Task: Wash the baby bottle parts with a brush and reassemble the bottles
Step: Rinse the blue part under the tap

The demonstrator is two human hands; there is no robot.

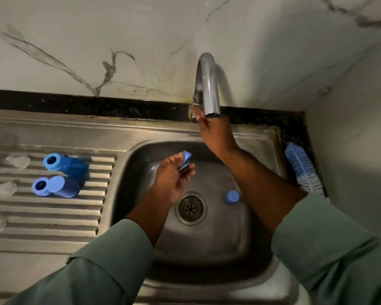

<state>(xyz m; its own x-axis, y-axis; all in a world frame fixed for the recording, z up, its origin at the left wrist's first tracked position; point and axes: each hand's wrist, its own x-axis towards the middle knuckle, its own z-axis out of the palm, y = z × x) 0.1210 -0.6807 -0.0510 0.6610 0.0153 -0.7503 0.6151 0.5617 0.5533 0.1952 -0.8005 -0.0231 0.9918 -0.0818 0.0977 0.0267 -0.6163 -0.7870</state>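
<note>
I see blue cap (231, 197) lying in sink basin (207, 245) beside drain (191, 208). My left hand (174, 177) pinches small blue bottle part (185, 160) over basin. Two blue bottles (62, 175) lie on drainboard (44, 216). Brush (301, 167) on right rim. Right hand (213, 135) at tap (208, 89) base; grip state unclear.

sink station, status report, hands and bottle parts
Left hand pinches small blue cap over steel basin. Right hand at chrome tap, no water visible. Blue brush idle.
</note>
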